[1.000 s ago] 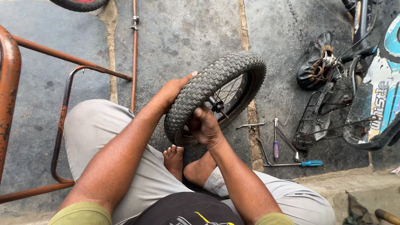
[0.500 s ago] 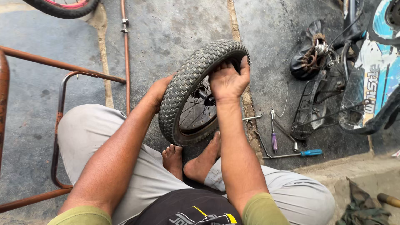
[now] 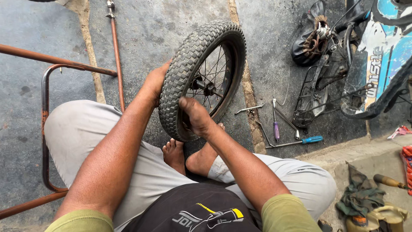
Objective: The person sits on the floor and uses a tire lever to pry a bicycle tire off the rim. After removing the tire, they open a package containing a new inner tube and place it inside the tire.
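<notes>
Grey concrete floor (image 3: pixel 171 25) under us. Small black knobby-tyred spoked bike wheel (image 3: pixel 201 77) stands upright btwn our knees, above our bare feet. Our left hand (image 3: pixel 154 83) cups the tread, fingers curled round. Our right hand (image 3: pixel 195 116) grips the lower rim, fingers closed. Blue-handled screwdriver (image 3: pixel 311 139) and purple-handled tool (image 3: pixel 276 129) lie nearby to the right; rusty metal frame (image 3: pixel 43 129) on the left.

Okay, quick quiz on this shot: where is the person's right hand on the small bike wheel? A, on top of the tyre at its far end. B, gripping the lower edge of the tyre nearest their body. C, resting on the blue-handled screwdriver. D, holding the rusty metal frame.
B: the right hand clasps the near, lower part of the tyre, while the left hand steadies its outer tread side.
</notes>
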